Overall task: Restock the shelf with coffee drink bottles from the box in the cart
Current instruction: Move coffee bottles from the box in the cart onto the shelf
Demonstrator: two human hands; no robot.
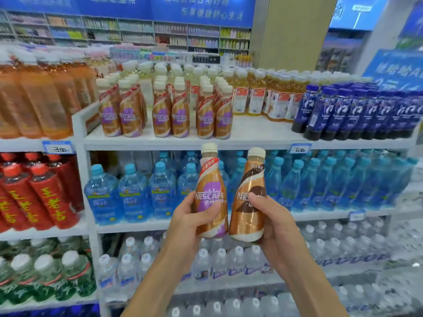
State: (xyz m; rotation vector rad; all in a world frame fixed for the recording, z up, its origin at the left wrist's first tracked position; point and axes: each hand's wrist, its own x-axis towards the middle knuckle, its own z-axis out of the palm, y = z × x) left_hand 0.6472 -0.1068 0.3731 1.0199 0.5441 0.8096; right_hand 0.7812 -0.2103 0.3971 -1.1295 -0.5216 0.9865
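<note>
Inspector: Hands first, nearest the lens. Condition?

Clerk: Left hand is wrapped round the lower half of a purple-label coffee bottle, thumb across the front of the label, fingers behind. Right hand grips a brown-label coffee bottle likewise, thumb on the label, palm against its right side.

Inspector: Position of the two bottles?

Clerk: Both roughly upright, caps on, held side by side. Their lower bodies touch or nearly touch; I cannot tell which. The necks lean slightly apart. On each, the upper half and cap stand clear above the grip. The caps sit level with the front lip of the top shelf.

Inspector: Stock on that shelf?

Clerk: Rows of shelved coffee bottles with purple labels stand left of centre, with bare white board just to their right. Dark blue bottles fill the far right. A price tag hangs on the lip near the brown-label cap. Blue water bottles fill the tier below, behind the hands.
</note>
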